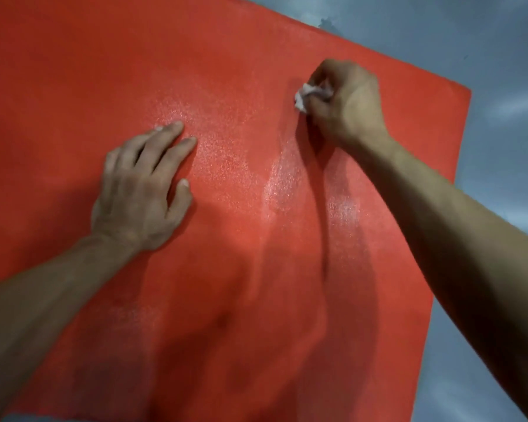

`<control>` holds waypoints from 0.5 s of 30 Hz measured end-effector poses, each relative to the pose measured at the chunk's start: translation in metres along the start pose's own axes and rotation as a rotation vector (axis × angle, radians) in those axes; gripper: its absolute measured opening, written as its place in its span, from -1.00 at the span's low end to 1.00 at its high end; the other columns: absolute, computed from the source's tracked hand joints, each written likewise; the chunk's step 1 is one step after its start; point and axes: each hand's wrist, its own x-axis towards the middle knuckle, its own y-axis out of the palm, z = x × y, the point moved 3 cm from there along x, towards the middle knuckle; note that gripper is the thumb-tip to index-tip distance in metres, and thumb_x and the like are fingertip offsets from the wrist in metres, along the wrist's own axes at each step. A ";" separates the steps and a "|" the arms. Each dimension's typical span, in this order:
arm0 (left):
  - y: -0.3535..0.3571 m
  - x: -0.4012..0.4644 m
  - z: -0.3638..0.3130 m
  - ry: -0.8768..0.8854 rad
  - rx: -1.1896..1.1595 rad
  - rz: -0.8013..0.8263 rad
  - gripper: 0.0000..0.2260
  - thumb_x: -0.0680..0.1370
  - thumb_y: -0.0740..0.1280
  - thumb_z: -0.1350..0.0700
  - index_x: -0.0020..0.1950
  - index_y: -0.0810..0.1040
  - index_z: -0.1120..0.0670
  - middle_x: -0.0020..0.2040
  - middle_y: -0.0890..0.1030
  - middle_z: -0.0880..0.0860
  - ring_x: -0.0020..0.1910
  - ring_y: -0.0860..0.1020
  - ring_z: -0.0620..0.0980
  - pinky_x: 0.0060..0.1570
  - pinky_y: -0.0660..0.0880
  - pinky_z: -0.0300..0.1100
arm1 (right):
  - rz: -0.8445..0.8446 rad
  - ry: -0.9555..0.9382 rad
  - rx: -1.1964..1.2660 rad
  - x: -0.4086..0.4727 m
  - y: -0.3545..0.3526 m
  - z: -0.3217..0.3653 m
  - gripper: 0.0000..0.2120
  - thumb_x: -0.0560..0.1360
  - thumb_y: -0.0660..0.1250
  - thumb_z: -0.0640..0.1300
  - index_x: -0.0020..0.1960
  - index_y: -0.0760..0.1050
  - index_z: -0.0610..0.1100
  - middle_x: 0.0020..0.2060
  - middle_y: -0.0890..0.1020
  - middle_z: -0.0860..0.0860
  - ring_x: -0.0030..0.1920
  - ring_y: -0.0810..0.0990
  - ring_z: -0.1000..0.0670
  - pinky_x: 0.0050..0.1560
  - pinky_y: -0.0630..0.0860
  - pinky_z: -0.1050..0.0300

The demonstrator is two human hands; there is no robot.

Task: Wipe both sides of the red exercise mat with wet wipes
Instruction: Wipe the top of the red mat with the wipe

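Two bare hands work over the red exercise mat (pixel 73 71), which lies flat on a grey floor (pixel 500 41) and fills most of the frame, its far corner at the right edge. The left hand (pixel 141 190), left of centre, lies palm down on the mat with fingers straight and slightly spread. The right hand (pixel 345 102), in the upper right, has its fingers curled round a crumpled white wet wipe (pixel 305 95) and holds it against the mat. Pale shiny streaks mark the mat's surface between the two hands.
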 end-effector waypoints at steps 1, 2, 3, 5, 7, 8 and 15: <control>0.000 0.001 -0.001 -0.007 -0.005 0.007 -0.47 0.57 0.20 0.00 0.55 0.40 0.06 0.60 0.34 0.05 0.48 0.37 0.18 0.35 0.31 0.19 | -0.029 0.038 -0.015 0.013 -0.006 -0.004 -0.82 0.46 0.36 -0.03 -0.05 0.65 -0.10 -0.11 0.71 -0.10 -0.10 0.63 -0.10 -0.20 0.33 0.16; -0.001 0.002 -0.001 -0.012 -0.007 0.012 -0.47 0.57 0.21 0.00 0.55 0.40 0.06 0.60 0.34 0.05 0.48 0.37 0.18 0.35 0.31 0.19 | -0.012 0.069 -0.010 0.021 -0.011 -0.007 -0.86 0.47 0.39 -0.05 -0.05 0.64 -0.09 -0.14 0.70 -0.07 -0.16 0.62 -0.05 -0.22 0.32 0.20; -0.002 0.003 -0.001 -0.014 -0.011 0.018 -0.47 0.56 0.21 0.00 0.54 0.41 0.06 0.60 0.34 0.05 0.48 0.37 0.18 0.35 0.31 0.19 | 0.064 0.083 0.015 0.021 -0.016 -0.007 -0.91 0.49 0.40 -0.07 -0.07 0.63 -0.08 -0.20 0.69 -0.04 -0.23 0.60 0.02 -0.26 0.34 0.23; -0.001 0.002 0.000 -0.010 -0.013 0.024 -0.47 0.55 0.21 0.00 0.53 0.43 0.06 0.60 0.34 0.06 0.48 0.37 0.19 0.34 0.31 0.19 | 0.294 0.053 0.062 -0.002 -0.018 -0.001 -0.95 0.51 0.43 -0.11 -0.11 0.62 -0.08 -0.27 0.69 0.02 -0.29 0.60 0.08 -0.28 0.44 0.23; -0.001 0.002 0.000 -0.011 -0.001 0.023 -0.46 0.54 0.21 -0.01 0.53 0.43 0.06 0.60 0.34 0.05 0.48 0.37 0.18 0.34 0.32 0.19 | 0.416 0.015 0.041 -0.035 -0.014 0.000 -0.96 0.50 0.47 -0.15 -0.13 0.63 -0.07 -0.30 0.69 0.05 -0.28 0.64 0.07 -0.22 0.49 0.18; -0.001 0.002 0.000 -0.009 0.008 0.021 -0.46 0.54 0.21 -0.01 0.53 0.44 0.06 0.60 0.34 0.05 0.48 0.38 0.18 0.33 0.32 0.19 | 0.412 0.002 0.036 -0.045 -0.012 0.001 -0.94 0.48 0.49 -0.17 -0.14 0.63 -0.06 -0.32 0.67 0.08 -0.28 0.63 0.07 -0.22 0.47 0.20; -0.002 0.004 0.001 -0.006 0.013 0.030 -0.45 0.54 0.20 -0.01 0.54 0.43 0.06 0.60 0.34 0.05 0.47 0.37 0.18 0.32 0.32 0.19 | 0.000 0.086 -0.021 0.057 -0.019 -0.011 -0.86 0.47 0.44 -0.07 -0.04 0.67 -0.13 -0.24 0.60 0.00 -0.21 0.51 0.10 -0.34 0.28 0.38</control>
